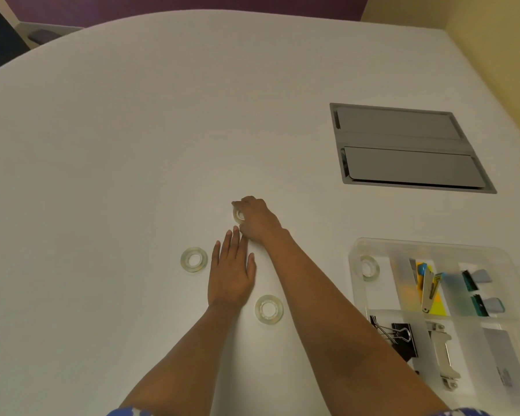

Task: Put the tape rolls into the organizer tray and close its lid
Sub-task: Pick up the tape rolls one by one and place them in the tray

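My right hand (255,219) reaches to the middle of the white table and its fingers close around a clear tape roll (238,215), mostly hidden by them. My left hand (231,273) lies flat on the table, fingers apart, holding nothing. One clear tape roll (194,259) lies just left of my left hand, another (269,309) lies between my forearms. A further roll (369,268) leans inside the far-left compartment of the clear plastic organizer tray (354,246) at the right. I cannot make out the tray's lid.
The tray also holds black binder clips (401,334), a stapler remover (430,291), yellow sticky notes, teal clips and a metal stapler part. A grey recessed cable hatch (409,147) sits in the table at the far right. A yellow wall borders the right side.
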Motion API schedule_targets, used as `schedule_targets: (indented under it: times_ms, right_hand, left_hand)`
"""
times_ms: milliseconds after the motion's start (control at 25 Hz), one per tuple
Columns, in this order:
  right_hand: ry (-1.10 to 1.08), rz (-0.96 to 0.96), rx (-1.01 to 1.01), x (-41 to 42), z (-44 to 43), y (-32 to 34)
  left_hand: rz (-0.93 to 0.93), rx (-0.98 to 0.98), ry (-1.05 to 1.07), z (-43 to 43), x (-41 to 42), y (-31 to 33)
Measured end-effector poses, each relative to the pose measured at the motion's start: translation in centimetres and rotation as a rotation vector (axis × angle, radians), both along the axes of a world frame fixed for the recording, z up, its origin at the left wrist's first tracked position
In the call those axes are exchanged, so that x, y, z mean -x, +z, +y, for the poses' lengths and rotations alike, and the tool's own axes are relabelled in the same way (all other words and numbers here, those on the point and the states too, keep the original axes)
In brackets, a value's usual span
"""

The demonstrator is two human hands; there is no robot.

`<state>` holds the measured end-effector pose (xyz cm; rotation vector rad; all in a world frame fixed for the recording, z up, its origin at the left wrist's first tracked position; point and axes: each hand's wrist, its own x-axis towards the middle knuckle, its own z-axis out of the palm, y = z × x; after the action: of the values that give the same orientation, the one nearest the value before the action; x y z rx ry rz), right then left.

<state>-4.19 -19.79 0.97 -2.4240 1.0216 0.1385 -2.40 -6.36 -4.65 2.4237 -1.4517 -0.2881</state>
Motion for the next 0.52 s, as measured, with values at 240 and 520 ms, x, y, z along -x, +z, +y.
schedule_targets:
  times_ms: [240,520]
  right_hand:
    - [-0.090,-0.090,0.051,0.5,0.7,1.0]
    - [-0.242,-0.268,0.106,5.7,1.0,6.1]
  left_hand:
    - [0.010,-0.009,0.000,0.1,0.0,0.2]
    - [0.028,-0.027,-0.017,0.3,0.1,0.6]
